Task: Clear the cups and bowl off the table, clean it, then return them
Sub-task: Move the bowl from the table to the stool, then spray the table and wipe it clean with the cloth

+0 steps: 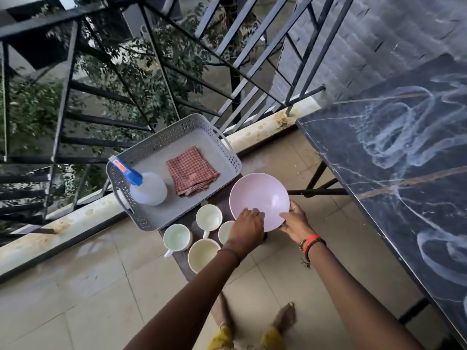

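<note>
The pink bowl is sitting at the right end of a small dark bench, and both hands are holding it. The left hand is curling its fingers over the near rim. The right hand is gripping the right side of the rim.

Four pale cups are standing close together on the bench, just left of the bowl. Behind them a grey basket is resting on the bench. A spray bottle and a folded checked cloth are lying inside it.

To the right, well apart from the bench, the dark marble table is showing white, smeary swirls on its top. Pale tiles are covering the floor. A black railing is standing along the ledge, with green leaves beyond it.
</note>
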`<control>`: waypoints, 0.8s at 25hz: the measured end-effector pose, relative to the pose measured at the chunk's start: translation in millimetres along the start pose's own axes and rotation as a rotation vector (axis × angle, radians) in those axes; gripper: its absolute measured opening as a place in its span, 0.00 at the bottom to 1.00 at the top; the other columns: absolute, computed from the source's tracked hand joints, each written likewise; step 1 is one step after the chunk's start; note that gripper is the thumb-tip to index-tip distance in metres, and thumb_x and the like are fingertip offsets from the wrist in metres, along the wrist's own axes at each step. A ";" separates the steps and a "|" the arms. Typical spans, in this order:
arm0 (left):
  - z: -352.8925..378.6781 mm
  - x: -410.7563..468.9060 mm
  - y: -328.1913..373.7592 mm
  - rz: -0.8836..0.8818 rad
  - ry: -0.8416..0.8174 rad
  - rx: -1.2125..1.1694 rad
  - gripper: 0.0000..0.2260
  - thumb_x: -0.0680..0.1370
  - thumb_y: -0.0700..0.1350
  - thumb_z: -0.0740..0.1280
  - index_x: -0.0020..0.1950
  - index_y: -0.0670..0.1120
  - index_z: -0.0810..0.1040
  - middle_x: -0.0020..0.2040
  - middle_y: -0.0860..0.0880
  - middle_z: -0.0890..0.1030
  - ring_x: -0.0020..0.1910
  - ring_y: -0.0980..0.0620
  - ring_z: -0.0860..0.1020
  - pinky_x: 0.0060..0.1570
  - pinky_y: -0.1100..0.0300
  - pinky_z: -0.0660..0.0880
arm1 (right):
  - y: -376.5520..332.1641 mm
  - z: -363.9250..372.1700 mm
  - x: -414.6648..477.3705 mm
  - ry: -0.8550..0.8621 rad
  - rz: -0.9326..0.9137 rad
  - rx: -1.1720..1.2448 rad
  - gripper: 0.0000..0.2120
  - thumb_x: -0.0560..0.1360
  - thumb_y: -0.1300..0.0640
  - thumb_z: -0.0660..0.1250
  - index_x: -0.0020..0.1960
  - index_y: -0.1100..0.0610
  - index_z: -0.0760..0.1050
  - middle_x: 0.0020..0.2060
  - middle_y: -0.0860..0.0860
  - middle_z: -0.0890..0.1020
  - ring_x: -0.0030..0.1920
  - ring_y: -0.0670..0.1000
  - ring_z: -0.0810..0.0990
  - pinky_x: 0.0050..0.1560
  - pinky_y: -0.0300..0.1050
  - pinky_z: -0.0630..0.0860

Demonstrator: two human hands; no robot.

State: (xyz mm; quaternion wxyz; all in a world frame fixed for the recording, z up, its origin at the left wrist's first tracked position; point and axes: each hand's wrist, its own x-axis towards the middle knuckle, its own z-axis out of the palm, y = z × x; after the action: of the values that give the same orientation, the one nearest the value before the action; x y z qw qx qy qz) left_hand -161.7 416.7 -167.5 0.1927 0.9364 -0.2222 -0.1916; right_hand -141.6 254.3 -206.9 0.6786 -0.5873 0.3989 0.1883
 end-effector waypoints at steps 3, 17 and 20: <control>-3.8 -0.6 -3.5 0.026 0.112 -0.068 0.12 0.67 0.36 0.64 0.48 0.36 0.81 0.42 0.41 0.82 0.38 0.41 0.81 0.44 0.54 0.79 | -7.7 1.7 -2.1 -0.067 0.030 -0.037 0.24 0.76 0.71 0.57 0.69 0.54 0.66 0.60 0.56 0.74 0.56 0.60 0.75 0.41 0.52 0.78; -50.2 -126.5 -102.6 -0.597 1.105 -0.607 0.19 0.79 0.44 0.65 0.68 0.39 0.68 0.63 0.41 0.72 0.61 0.46 0.73 0.62 0.51 0.71 | -36.6 2.8 -0.5 0.236 -0.265 -0.469 0.21 0.75 0.59 0.62 0.68 0.59 0.68 0.59 0.57 0.78 0.58 0.57 0.76 0.53 0.44 0.73; -54.3 -133.5 -131.7 -0.731 1.118 -0.656 0.34 0.76 0.54 0.70 0.75 0.41 0.61 0.70 0.41 0.66 0.69 0.46 0.67 0.70 0.46 0.65 | -52.5 25.4 -17.7 0.308 -0.579 -0.549 0.18 0.77 0.64 0.59 0.67 0.61 0.70 0.62 0.57 0.75 0.62 0.57 0.75 0.61 0.47 0.71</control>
State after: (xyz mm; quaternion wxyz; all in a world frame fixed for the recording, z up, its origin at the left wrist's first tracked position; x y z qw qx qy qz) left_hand -203.0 606.0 -143.5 0.4705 0.8028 0.3034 0.2051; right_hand -106.2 269.6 -159.6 0.4543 -0.8552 0.2495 -0.0005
